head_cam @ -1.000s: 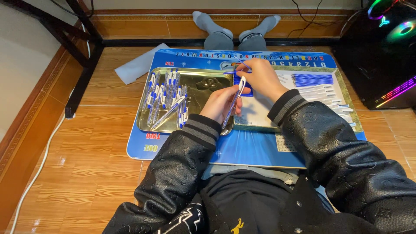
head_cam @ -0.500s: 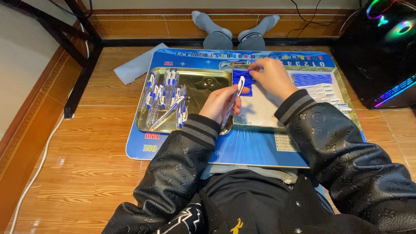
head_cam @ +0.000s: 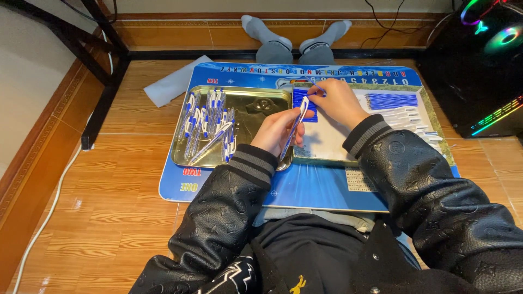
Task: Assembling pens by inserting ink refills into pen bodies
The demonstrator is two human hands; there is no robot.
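My left hand [head_cam: 278, 129] is closed around a white pen barrel [head_cam: 294, 129], tilted with its upper end toward my other hand, over the seam between the two trays. My right hand [head_cam: 333, 102] pinches a thin blue refill [head_cam: 316, 86] between fingertips, just above the dark blue refill bundle [head_cam: 304, 104] on the white tray [head_cam: 327, 144]. I think the slip could come here: the refill is thin and held only at the tips, so a small twist might drop it among the loose ones, or it could miss the narrow barrel mouth and bend. My sleeve hangs near the tray edge and could nudge it. The gold metal tray [head_cam: 256, 100] to the left holds a heap of finished blue-and-white pens [head_cam: 210, 126], lying crosswise. The white tray holds more blue refills [head_cam: 392, 100] and a row of white barrels [head_cam: 411, 118] on its right side. Both sit on a blue mat [head_cam: 321, 188].
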